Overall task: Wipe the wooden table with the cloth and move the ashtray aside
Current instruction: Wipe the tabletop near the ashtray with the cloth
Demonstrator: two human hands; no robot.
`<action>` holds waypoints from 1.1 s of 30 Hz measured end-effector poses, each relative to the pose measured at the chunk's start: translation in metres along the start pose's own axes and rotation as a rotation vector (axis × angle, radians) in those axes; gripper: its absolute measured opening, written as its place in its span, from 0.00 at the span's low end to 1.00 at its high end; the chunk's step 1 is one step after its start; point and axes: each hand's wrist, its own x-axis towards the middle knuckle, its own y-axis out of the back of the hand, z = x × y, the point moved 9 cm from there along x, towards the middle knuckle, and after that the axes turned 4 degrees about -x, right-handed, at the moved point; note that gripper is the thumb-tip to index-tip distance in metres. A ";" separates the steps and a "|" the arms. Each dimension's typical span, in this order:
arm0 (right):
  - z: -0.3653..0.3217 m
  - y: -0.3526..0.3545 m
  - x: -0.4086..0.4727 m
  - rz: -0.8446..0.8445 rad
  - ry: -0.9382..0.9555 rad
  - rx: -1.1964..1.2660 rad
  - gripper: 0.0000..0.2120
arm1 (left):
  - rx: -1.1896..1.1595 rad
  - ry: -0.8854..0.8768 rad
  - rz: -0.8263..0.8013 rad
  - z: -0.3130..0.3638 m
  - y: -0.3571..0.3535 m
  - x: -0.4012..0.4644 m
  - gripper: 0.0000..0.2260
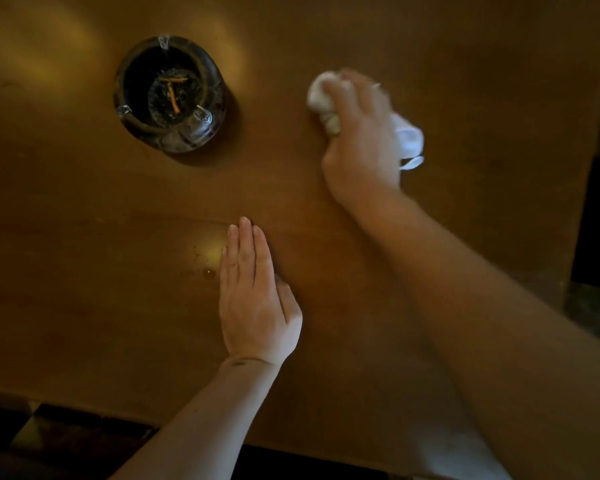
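Fingers (343,95) of the right hand (361,140) curl around a bunched white cloth (321,97), pressing it to the wooden table (465,64). Left hand (253,299) lies flat, fingers straight and together, holding nothing. Glass ashtray (170,95) sits well left of the cloth.

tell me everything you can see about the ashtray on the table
The round dark glass ashtray stands upright on the brown wooden table, in the far left part of the view. Its thick rim has clear notches that catch the light. Inside lie grey ash and at least two orange-brown cigarette butts, crossed like a T. It casts a shadow on the wood toward the near right. Neither hand touches it: it stands apart from both.
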 end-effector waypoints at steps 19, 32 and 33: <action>0.142 0.088 -0.105 0.196 -0.315 0.013 0.27 | -0.032 -0.132 -0.125 0.068 -0.004 0.130 0.31; 0.144 0.081 -0.068 0.246 -0.336 0.012 0.29 | 0.129 -0.205 -0.101 0.076 -0.018 0.169 0.32; 0.143 0.082 -0.060 0.239 -0.344 0.018 0.29 | 0.132 -0.208 -0.103 0.076 -0.019 0.168 0.32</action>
